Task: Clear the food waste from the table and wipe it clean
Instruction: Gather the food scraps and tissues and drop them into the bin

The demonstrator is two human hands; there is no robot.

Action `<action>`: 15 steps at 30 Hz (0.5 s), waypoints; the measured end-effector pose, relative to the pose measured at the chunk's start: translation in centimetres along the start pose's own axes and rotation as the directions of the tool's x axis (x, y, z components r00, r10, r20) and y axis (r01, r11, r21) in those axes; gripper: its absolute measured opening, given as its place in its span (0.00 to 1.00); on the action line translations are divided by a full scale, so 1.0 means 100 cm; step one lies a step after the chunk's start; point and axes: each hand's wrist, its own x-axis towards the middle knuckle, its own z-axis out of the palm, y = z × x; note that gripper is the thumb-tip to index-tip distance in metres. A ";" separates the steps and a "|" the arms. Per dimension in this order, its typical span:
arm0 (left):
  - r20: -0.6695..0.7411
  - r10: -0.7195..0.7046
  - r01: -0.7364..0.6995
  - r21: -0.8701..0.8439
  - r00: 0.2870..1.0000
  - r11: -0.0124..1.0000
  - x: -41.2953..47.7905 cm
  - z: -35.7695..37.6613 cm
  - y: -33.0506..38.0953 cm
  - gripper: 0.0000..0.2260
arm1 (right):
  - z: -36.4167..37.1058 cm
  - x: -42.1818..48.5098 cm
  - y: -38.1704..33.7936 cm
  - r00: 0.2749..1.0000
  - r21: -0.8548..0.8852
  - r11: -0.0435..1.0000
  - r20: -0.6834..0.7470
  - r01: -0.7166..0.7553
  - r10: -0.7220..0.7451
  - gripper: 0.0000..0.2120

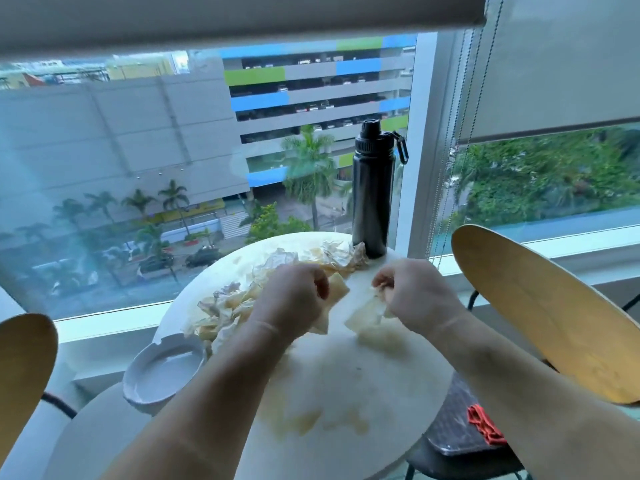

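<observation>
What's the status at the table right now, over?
Left hand and right hand both gripping peel scraps. Table smeared, unwiped. Bottle beside pile.

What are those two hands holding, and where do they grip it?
Each hand, left and right, pinches a pale food scrap by its upper edge, over the white table.

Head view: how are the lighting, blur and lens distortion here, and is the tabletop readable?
Head view: soft daylight from the window backlights the scene; the white table looks washed out, its stains faint. Both the left hand and the right hand are slightly soft, as are the peels. The wide lens bends the window frame; the black bottle stays crisp.
</observation>
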 end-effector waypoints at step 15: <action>0.143 0.018 -0.061 0.300 0.990 0.952 0.096 0.035 0.011 0.17 | 0.021 0.009 0.021 0.926 -0.190 0.949 0.334 0.251 -0.178 0.12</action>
